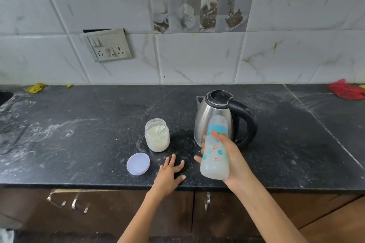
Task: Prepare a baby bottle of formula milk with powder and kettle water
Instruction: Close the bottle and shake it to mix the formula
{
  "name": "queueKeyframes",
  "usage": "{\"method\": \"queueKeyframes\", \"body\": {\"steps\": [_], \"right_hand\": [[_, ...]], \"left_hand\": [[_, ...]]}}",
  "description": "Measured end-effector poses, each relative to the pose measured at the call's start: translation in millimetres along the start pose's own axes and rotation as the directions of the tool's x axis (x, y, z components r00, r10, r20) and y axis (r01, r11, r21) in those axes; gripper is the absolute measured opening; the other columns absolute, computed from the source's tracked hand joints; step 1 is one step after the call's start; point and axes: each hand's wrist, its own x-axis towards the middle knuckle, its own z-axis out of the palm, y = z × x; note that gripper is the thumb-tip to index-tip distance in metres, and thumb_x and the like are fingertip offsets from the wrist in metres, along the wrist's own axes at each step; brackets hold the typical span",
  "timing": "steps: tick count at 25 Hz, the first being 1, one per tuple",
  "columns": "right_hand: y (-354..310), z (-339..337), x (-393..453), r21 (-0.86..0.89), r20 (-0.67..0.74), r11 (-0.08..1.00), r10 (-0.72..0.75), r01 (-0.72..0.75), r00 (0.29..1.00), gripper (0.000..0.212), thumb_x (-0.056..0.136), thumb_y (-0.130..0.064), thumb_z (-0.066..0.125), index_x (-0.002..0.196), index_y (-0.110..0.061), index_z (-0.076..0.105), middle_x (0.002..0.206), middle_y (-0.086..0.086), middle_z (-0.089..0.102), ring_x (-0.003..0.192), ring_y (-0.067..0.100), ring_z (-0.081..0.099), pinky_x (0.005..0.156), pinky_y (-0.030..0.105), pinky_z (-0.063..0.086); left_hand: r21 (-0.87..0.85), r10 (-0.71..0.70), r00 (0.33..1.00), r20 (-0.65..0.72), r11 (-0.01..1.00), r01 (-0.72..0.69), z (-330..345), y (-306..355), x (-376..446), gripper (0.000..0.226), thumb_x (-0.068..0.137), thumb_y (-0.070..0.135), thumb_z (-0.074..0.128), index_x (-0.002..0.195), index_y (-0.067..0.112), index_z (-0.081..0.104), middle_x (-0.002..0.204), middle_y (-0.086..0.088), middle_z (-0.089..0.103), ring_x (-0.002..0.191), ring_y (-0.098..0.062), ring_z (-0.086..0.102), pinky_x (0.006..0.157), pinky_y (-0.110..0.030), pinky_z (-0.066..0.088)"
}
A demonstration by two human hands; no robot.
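Right hand (229,156) fingers are wrapping the bottle (215,154), long axis tilting teat-away (cloudy mix inside); left hand (169,171) is lying splayed, empty, on the bench (79,144).

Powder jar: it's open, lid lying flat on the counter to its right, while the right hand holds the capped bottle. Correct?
Not quite. In the head view the lid lies left of the powder jar, not right. The jar is open, and the right hand holds the capped bottle.
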Motion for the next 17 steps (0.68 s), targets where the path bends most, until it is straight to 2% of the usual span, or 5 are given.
{"method": "queueKeyframes", "body": {"steps": [6, 9, 11, 15, 17], "right_hand": [[11, -10, -5, -0.082, -0.039, 0.979, 0.182, -0.184, 0.983, 0.046, 0.092, -0.014, 0.059, 0.136, -0.014, 0.047, 0.107, 0.014, 0.072, 0.096, 0.028, 0.072, 0.076, 0.043, 0.059], [-7, -11, -1, -0.197, 0.024, 0.980, 0.016, -0.011, 1.000, 0.085, 0.078, -0.008, 0.068, 0.146, -0.037, 0.026, 0.119, 0.013, 0.066, 0.100, 0.030, 0.071, 0.072, 0.048, 0.062], [-13, -5, 3, -0.146, -0.002, 0.979, -0.146, 0.144, 0.989, 0.081, 0.078, -0.010, 0.067, 0.141, -0.043, 0.028, 0.122, 0.009, 0.062, 0.102, 0.030, 0.070, 0.071, 0.049, 0.062], [6, 8, -1, -0.248, 0.059, 0.961, -0.112, 0.123, 0.992, 0.086, 0.073, -0.013, 0.072, 0.140, -0.045, 0.030, 0.117, 0.004, 0.067, 0.102, 0.024, 0.071, 0.069, 0.048, 0.061], [5, 5, 6, -0.137, -0.030, 0.966, -0.225, 0.219, 0.974, 0.077, 0.079, -0.009, 0.070, 0.141, -0.039, 0.035, 0.117, 0.002, 0.067, 0.101, 0.026, 0.071, 0.065, 0.046, 0.061]], "left_hand": [[0.011, 0.005, 1.000, 0.012, 1.000, -0.005, 0, 0, -1, 0.052, 0.094, 0.030, 0.050, 0.143, 0.032, 0.034, 0.160, -0.005, -0.004, 0.146, -0.026, -0.010, 0.119, -0.046, 0.003], [-0.001, -0.003, 1.000, 0.009, 1.000, 0.003, -2, 2, -2, 0.050, 0.095, 0.030, 0.050, 0.143, 0.029, 0.036, 0.160, -0.004, -0.004, 0.146, -0.025, -0.010, 0.119, -0.045, 0.003], [-0.012, -0.008, 1.000, 0.009, 1.000, 0.008, -4, 4, -2, 0.053, 0.095, 0.031, 0.050, 0.145, 0.029, 0.031, 0.159, -0.004, -0.004, 0.146, -0.025, -0.010, 0.119, -0.044, 0.001], [-0.035, -0.018, 1.000, -0.011, 0.999, 0.017, -4, 8, -7, 0.054, 0.095, 0.029, 0.050, 0.145, 0.024, 0.030, 0.160, -0.003, 0.000, 0.146, -0.026, -0.009, 0.118, -0.044, 0.000], [-0.023, -0.009, 1.000, 0.004, 1.000, 0.009, -5, 6, -5, 0.053, 0.096, 0.030, 0.049, 0.145, 0.025, 0.031, 0.160, -0.004, -0.001, 0.146, -0.026, -0.010, 0.118, -0.045, 0.001]]}}
